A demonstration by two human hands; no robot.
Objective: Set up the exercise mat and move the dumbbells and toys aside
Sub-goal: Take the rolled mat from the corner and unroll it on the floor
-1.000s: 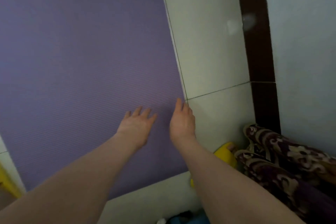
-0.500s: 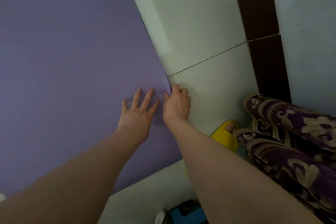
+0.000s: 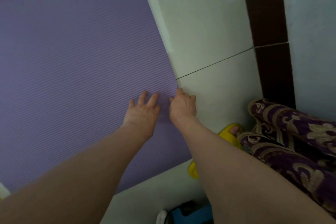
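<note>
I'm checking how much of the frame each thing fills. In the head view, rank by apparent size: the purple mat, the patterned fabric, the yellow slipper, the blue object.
1. purple mat, by far the largest.
2. patterned fabric.
3 and 4. yellow slipper and blue object look alike; both are partly hidden, so I won't rank them.
</note>
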